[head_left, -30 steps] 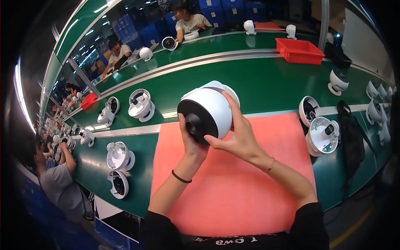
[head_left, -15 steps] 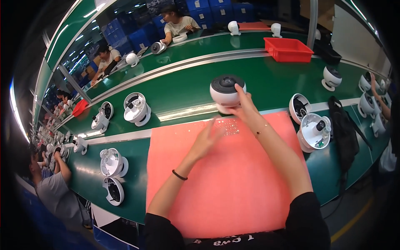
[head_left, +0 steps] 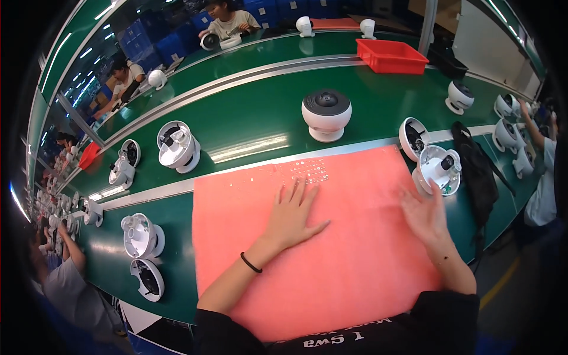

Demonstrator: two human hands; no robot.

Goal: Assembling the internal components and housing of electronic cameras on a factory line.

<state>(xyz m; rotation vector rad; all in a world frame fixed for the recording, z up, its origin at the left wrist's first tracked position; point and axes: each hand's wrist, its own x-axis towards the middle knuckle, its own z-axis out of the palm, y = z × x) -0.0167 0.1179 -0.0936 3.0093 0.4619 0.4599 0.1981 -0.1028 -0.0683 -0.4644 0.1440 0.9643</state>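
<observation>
My left hand [head_left: 293, 216] lies with spread fingers on a pink foam mat [head_left: 307, 278], its fingertips just short of several rows of small shiny screws [head_left: 309, 170]. Slightly blurred, my right hand [head_left: 425, 213] is open over the mat's right side and holds nothing. Its fingertips are close to an opened white camera housing [head_left: 438, 171], whose inside parts show; a dark-lined cover half [head_left: 413, 139] leans behind it. Beyond the mat, a closed white camera with a dark top [head_left: 326, 112] stands upright on the green bench, apart from both hands.
More opened housings [head_left: 177, 147] stand to the left, some [head_left: 142, 235] beside the mat. A black bag [head_left: 473, 171] lies at the right. Across the green belt [head_left: 248, 112] sits a red tray [head_left: 391, 56]. Co-workers are at the far side, the left [head_left: 71, 284] and the right.
My right hand has let go of the closed camera, which stays on the bench, and has moved right and nearer. My left hand has come down onto the mat. The whole view has shifted.
</observation>
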